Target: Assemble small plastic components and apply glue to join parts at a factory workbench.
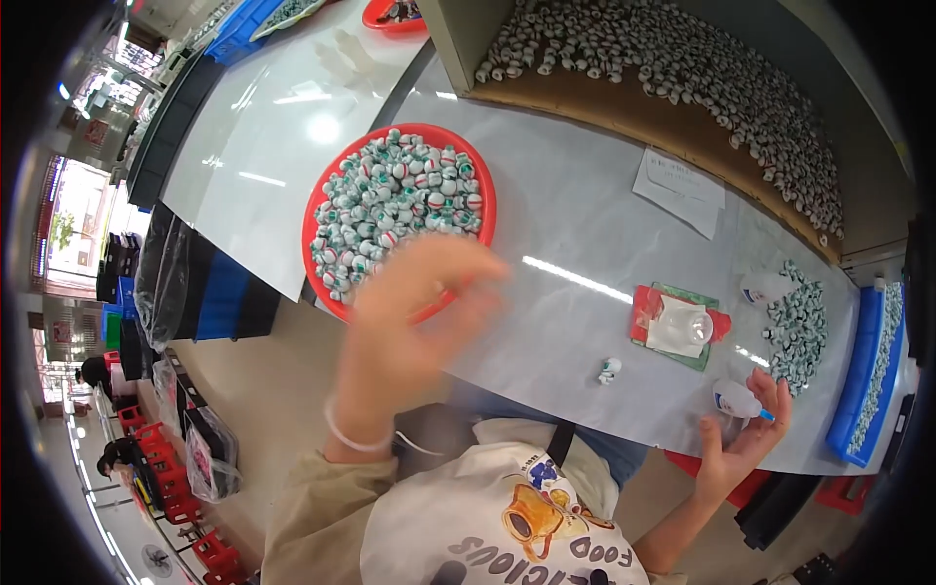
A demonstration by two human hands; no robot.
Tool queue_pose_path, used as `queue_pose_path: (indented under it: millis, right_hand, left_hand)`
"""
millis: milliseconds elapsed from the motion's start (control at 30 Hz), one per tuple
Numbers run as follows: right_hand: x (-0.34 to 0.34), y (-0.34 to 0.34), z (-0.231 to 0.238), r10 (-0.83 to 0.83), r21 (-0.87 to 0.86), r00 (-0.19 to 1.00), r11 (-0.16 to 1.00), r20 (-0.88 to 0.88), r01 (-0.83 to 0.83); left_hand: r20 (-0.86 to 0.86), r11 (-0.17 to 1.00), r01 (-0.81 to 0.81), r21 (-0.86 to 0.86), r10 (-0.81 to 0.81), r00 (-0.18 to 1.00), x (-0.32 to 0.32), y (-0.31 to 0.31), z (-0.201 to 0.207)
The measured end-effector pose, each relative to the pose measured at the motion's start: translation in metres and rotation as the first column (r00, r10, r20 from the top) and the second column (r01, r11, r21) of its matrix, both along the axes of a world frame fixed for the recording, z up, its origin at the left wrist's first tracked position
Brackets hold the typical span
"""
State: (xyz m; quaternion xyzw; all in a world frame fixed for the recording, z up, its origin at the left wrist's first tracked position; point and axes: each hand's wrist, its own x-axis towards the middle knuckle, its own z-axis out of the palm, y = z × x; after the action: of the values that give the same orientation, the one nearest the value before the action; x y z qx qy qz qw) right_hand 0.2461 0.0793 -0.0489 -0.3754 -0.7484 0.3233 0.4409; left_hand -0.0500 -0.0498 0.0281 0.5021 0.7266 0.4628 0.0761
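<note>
My left hand (414, 322) is raised over the near edge of a red basin (490, 195), blurred by motion with its fingers curled; whether anything is in them I cannot make out. The basin is heaped with small white-and-green figurines (400, 185), some with red stripes. At the right, my right hand (736, 444) has its thumb and fingers around a small white squeeze bottle (733, 399) with a blue tip, tilted above the table. One white-and-green figurine (609, 370) stands alone on the table between my hands.
A green tray (692, 362) bears red material, white paper and a clear round container (696, 329). Beyond it lie another white bottle (765, 289), a pile of green-and-white pieces (798, 327) and a blue bin (840, 444). White round pieces (624, 54) cover a shelf behind a paper sheet (680, 190).
</note>
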Motion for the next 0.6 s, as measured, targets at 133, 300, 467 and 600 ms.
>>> queue_pose_path:
  millis: [133,300,467,600]
  right_hand:
    - [-0.003,0.001,0.003,0.013,-0.01,1.0,1.0,0.028,-0.013]
    - [-0.003,-0.001,0.004,-0.015,-0.005,0.999,1.0,0.045,0.015]
    - [-0.003,-0.003,0.005,0.049,0.01,0.999,0.999,-0.014,-0.048]
    - [0.009,-0.005,-0.005,-0.008,0.048,0.988,0.999,-0.156,0.015]
  left_hand:
    - [0.055,0.961,-0.256,0.105,0.252,0.966,-0.065,-0.012,0.019]
    - [0.119,0.953,-0.281,0.116,0.267,0.956,-0.111,-0.021,0.029]
    - [0.004,0.96,-0.263,0.101,0.264,0.965,-0.168,-0.007,0.054]
    - [-0.294,0.981,-0.181,0.066,0.192,0.936,-0.224,0.023,0.087]
